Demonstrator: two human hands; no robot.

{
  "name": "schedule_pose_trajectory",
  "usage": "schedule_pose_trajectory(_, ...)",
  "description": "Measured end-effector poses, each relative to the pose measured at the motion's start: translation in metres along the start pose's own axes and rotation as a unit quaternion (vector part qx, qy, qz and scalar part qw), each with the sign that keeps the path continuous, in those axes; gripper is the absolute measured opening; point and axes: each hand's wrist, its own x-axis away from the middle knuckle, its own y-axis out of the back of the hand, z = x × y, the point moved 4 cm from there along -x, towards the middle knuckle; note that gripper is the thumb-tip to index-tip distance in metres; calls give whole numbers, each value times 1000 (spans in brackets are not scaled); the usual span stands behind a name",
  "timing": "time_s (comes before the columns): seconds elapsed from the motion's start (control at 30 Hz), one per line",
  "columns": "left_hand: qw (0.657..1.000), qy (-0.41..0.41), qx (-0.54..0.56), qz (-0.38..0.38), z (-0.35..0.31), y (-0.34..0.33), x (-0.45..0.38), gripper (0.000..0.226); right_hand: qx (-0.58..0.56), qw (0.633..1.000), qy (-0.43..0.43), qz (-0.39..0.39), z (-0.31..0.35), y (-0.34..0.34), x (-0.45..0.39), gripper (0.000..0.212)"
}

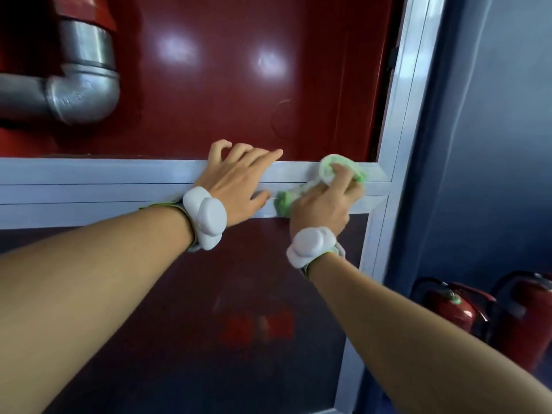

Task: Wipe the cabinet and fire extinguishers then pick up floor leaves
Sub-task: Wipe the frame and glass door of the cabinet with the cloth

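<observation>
The red cabinet (239, 85) has a silver metal frame; its horizontal rail (89, 186) crosses the middle of the view. My right hand (325, 204) holds a green and white cloth (328, 171) against the rail near its right corner. My left hand (239, 183) rests on the rail just left of the cloth, fingers spread and hooked over the rail's upper edge. Two red fire extinguishers (457, 309) stand on the floor at the lower right, beside the cabinet.
A silver pipe elbow (83, 94) sits inside the cabinet at the upper left. Dark glass (209, 324) fills the panel below the rail. A vertical frame post (400, 144) runs down the right side, with a blue-grey wall (493, 144) beyond it.
</observation>
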Motion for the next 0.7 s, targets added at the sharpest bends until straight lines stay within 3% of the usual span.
schedule_pose_trajectory(0.1,1000,4,-1,-15,7,0,12,65,-11,986,160,53,3,-3,11,33)
schedule_pose_trajectory(0.17,999,18,-11,-25,18,2,25,61,-4,982,188,28,-9,1,-3,31)
schedule_pose_trajectory(0.3,998,46,-28,-32,44,5,44,58,-99,991,52,-79,-11,-13,1,32)
schedule_pose_trajectory(0.37,998,53,-23,-25,52,9,50,59,-142,984,36,-102,6,-27,19,33)
schedule_pose_trajectory(0.43,999,51,-9,-17,58,12,54,59,-144,978,136,-66,23,-44,43,37)
schedule_pose_trajectory(0.53,998,51,9,-22,63,18,56,59,-137,935,326,12,39,-60,80,35)
schedule_pose_trajectory(0.6,998,56,12,-11,65,22,59,61,-117,918,378,15,40,-56,80,31)
schedule_pose_trajectory(0.7,998,59,9,21,71,24,64,63,-108,953,280,-50,21,-42,45,36)
